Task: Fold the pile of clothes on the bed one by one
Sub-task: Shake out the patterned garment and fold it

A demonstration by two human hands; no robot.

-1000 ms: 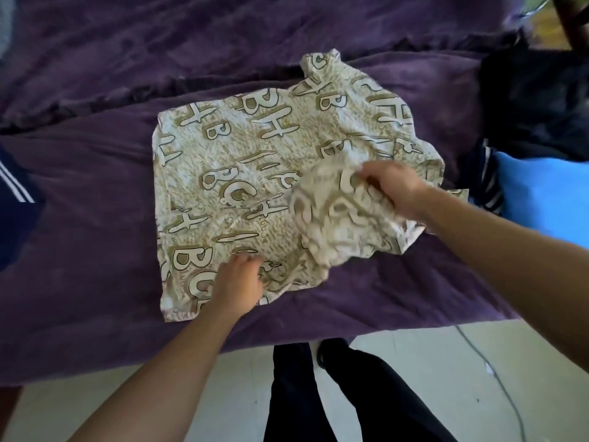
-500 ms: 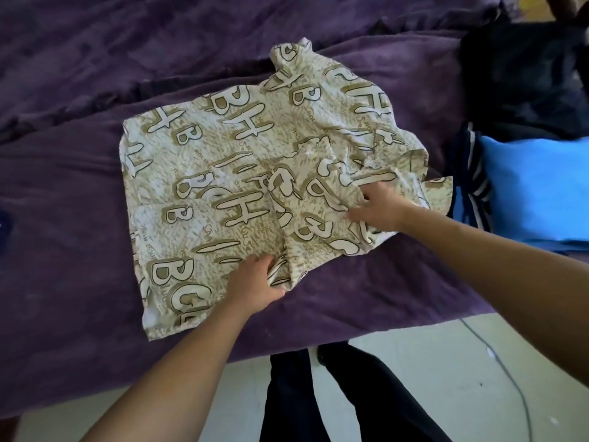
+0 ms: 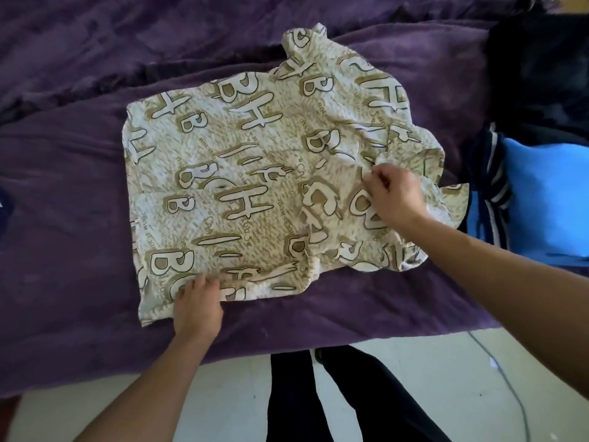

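One bed (image 3: 79,224), purple-covered, carries the work. One printed shirt (image 3: 255,173) lies spread flat at its middle, close to the front edge, within your reach for folding. At the right edge at least three pieces wait: a black garment (image 3: 541,74), a blue garment (image 3: 548,199) and a striped garment (image 3: 490,173). Both hands are on the shirt. Your left hand (image 3: 197,307) lays straight, close-set fingers on the near hem, anchoring it. Your right hand (image 3: 393,199) pinches the rumpled sleeve side with curled fingers, apparently to square it.
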